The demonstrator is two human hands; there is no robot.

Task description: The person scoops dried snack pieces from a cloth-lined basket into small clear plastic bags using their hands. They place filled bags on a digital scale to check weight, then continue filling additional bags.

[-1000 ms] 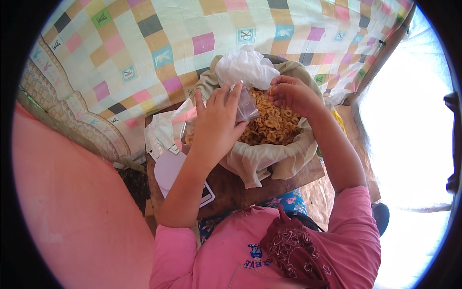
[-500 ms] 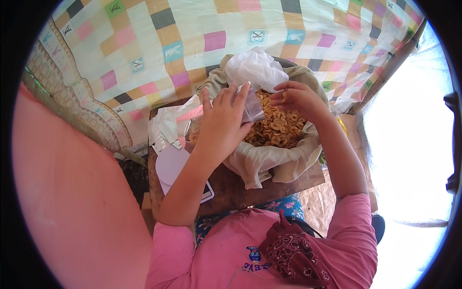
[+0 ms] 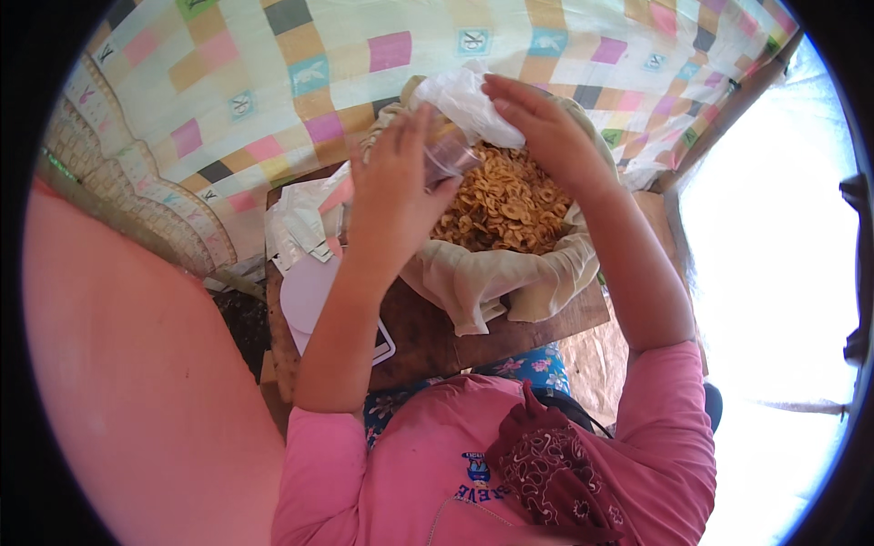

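Note:
My left hand (image 3: 393, 191) is closed around a clear plastic bag (image 3: 446, 156), which lies tilted over the left side of a cloth-lined basin. Golden-brown chips (image 3: 510, 200), thin and curled, heap up in the basin, and its beige cloth lining (image 3: 473, 278) drapes over the near rim. My right hand (image 3: 553, 136) is over the far right part of the basin, its fingers stretched out beside a crumpled white plastic bag (image 3: 460, 100). Whether those fingertips touch the white bag I cannot tell. Part of the clear bag is hidden behind my left hand.
A wooden table (image 3: 419, 332) bears the basin. To its left lie flat clear packets (image 3: 300, 218) and a white kitchen scale (image 3: 309, 291) with a round top, partly behind my left forearm. A patterned plastic sheet (image 3: 346, 82) hangs behind; a pink surface (image 3: 146, 364) is at left.
My right hand has moved up and away from the chips toward the white bag. The left hand keeps the clear bag, shifted slightly. The whole view has shifted a little.

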